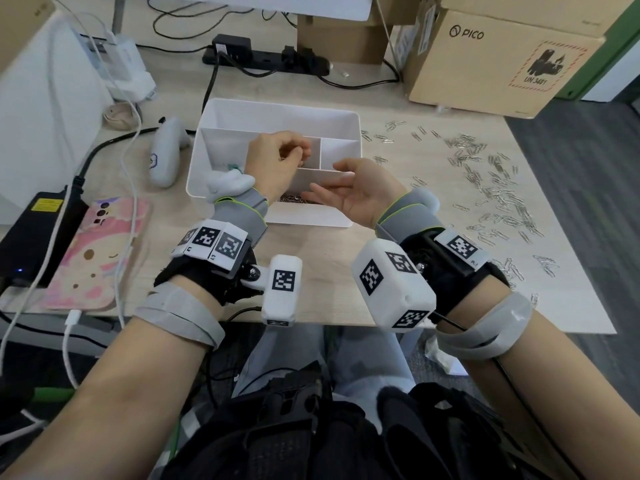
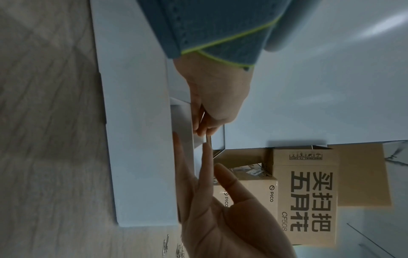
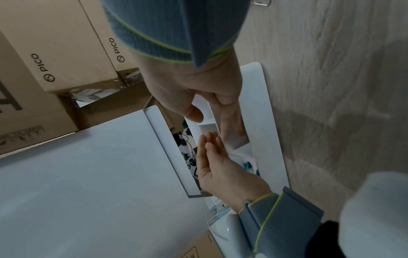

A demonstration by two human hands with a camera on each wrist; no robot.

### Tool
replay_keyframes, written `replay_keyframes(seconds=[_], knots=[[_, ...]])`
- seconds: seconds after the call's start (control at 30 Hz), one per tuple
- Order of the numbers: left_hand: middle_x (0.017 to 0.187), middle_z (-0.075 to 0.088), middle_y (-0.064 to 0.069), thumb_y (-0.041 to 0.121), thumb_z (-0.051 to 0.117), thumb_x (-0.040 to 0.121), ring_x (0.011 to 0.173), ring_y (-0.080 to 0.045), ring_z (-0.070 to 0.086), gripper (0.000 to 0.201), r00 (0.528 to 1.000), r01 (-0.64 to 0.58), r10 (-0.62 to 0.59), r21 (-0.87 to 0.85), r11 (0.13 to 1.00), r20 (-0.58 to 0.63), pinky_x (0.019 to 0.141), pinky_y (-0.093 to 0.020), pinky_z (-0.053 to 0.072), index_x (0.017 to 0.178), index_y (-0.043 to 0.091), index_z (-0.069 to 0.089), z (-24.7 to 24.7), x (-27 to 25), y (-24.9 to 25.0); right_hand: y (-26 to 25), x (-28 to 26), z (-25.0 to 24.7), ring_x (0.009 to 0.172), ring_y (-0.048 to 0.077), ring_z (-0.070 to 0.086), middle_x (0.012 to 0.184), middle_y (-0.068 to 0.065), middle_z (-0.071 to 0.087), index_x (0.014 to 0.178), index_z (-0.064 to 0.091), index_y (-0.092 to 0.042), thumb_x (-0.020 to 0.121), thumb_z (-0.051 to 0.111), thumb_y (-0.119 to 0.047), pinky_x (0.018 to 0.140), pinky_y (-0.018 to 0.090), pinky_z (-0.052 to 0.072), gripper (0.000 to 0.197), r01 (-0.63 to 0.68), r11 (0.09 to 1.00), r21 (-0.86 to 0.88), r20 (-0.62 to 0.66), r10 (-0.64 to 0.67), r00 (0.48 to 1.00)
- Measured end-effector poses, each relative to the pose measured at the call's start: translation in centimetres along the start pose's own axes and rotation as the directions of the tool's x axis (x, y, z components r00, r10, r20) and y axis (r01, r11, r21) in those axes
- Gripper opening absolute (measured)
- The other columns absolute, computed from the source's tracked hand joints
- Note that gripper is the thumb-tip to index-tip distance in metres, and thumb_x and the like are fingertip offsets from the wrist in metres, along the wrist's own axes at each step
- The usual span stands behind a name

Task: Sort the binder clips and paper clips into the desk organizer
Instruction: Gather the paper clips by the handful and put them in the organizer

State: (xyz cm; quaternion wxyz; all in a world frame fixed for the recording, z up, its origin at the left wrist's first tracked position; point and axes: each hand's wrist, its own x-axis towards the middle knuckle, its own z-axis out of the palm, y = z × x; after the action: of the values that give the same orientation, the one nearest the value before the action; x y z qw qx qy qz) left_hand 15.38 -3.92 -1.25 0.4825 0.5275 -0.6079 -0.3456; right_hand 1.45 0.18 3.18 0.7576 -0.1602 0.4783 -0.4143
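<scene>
The left hand [image 1: 273, 161] hangs over the middle of the white desk organizer [image 1: 277, 112], its fingers curled together; whether they pinch anything cannot be told. The right hand [image 1: 349, 192] is beside it, palm up and fingers straight, above the organizer's near compartment, where a heap of paper clips [image 1: 294, 199] lies. A blue binder clip [image 1: 231, 167] sits in the left compartment. The organizer stands near the middle of the desk [image 1: 322, 282], toward its far edge. Loose paper clips [image 1: 498, 192] are scattered over the right part of the desk. A cardboard box [image 1: 498, 60] stands at the far right corner, and a pink phone [image 1: 97, 251] lies by the near left edge.
</scene>
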Motion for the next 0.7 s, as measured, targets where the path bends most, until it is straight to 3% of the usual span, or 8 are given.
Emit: replay_keyframes(seconds=[0.1,0.17,0.27,0.4,0.53,0.63,0.7], knots=[[0.086,0.065,-0.007,-0.005,0.046,0.085,0.073,0.002,0.063,0.025,1.0,-0.006,0.006,0.007,1.0,-0.001,0.083,-0.028,0.055,0.096,0.001,0.067,0.2,-0.3,0.6,-0.1,-0.5,-0.3,0.069,0.042,0.063,0.105,0.026,0.054,0.112,0.047,0.009,0.096,0.039,-0.006,0.054,0.027,0.058,0.024,0.084,0.995,-0.054,0.006,-0.084,0.996],[0.088,0.066,-0.005,-0.004,0.047,0.084,0.077,-0.002,0.063,0.024,0.999,-0.037,0.037,0.046,0.998,0.009,0.082,-0.025,0.052,0.096,0.002,0.068,0.3,-0.6,1.1,-0.2,-0.9,-0.8,0.057,0.036,0.066,0.087,0.023,0.057,0.094,0.051,0.005,0.095,0.038,-0.005,0.053,0.026,0.059,0.016,0.126,0.988,-0.083,0.004,-0.126,0.992],[0.088,0.066,-0.001,-0.002,0.048,0.085,0.071,0.012,0.059,0.024,0.996,-0.09,0.088,0.093,0.992,0.028,0.075,-0.009,0.047,0.095,0.004,0.069,0.7,-0.9,1.8,-0.4,-1.2,-1.8,0.05,0.026,0.068,0.083,0.021,0.064,0.09,0.054,0.004,0.093,0.041,-0.007,0.049,0.024,0.057,0.017,0.183,0.973,-0.142,-0.024,-0.188,0.982],[0.088,0.066,0.001,-0.002,0.047,0.084,0.071,0.014,0.058,0.026,0.989,-0.144,0.139,0.103,0.984,0.059,0.076,-0.007,0.046,0.094,0.006,0.069,2.0,-1.4,2.8,-0.8,-1.9,-3.9,0.047,0.015,0.064,0.077,0.009,0.068,0.086,0.058,-0.006,0.09,0.046,-0.011,0.044,0.016,0.049,0.014,0.274,0.916,-0.291,-0.122,-0.32,0.94],[0.088,0.066,0.003,-0.002,0.048,0.083,0.072,0.011,0.059,0.026,0.978,-0.189,0.178,0.095,0.977,0.109,0.076,-0.008,0.046,0.094,0.007,0.069,3.6,-2.1,4.1,-0.9,-2.6,-6.7,0.052,0.012,0.064,0.074,0.002,0.069,0.077,0.06,-0.013,0.088,0.049,-0.012,0.045,0.014,0.041,0.015,0.328,0.854,-0.405,-0.225,-0.441,0.869],[0.086,0.066,-0.001,-0.005,0.049,0.082,0.069,0.008,0.06,0.025,0.965,-0.197,0.185,0.049,0.979,0.185,0.073,-0.011,0.048,0.095,0.005,0.068,5.1,-3.0,4.9,-0.9,-3.0,-8.5,0.053,0.011,0.062,0.072,0.0,0.068,0.074,0.061,-0.016,0.087,0.051,-0.013,0.044,0.012,0.038,0.016,0.353,0.791,-0.5,-0.311,-0.544,0.779],[0.088,0.065,-0.005,-0.006,0.052,0.082,0.073,0.002,0.063,0.024,0.95,-0.175,0.162,0.025,0.984,0.266,0.076,-0.021,0.053,0.098,0.004,0.066,6.3,-3.8,5.3,-0.7,-3.4,-10.1,0.054,0.012,0.06,0.07,0.0,0.067,0.069,0.061,-0.017,0.085,0.053,-0.012,0.044,0.013,0.038,0.018,0.363,0.739,-0.568,-0.355,-0.618,0.702]])
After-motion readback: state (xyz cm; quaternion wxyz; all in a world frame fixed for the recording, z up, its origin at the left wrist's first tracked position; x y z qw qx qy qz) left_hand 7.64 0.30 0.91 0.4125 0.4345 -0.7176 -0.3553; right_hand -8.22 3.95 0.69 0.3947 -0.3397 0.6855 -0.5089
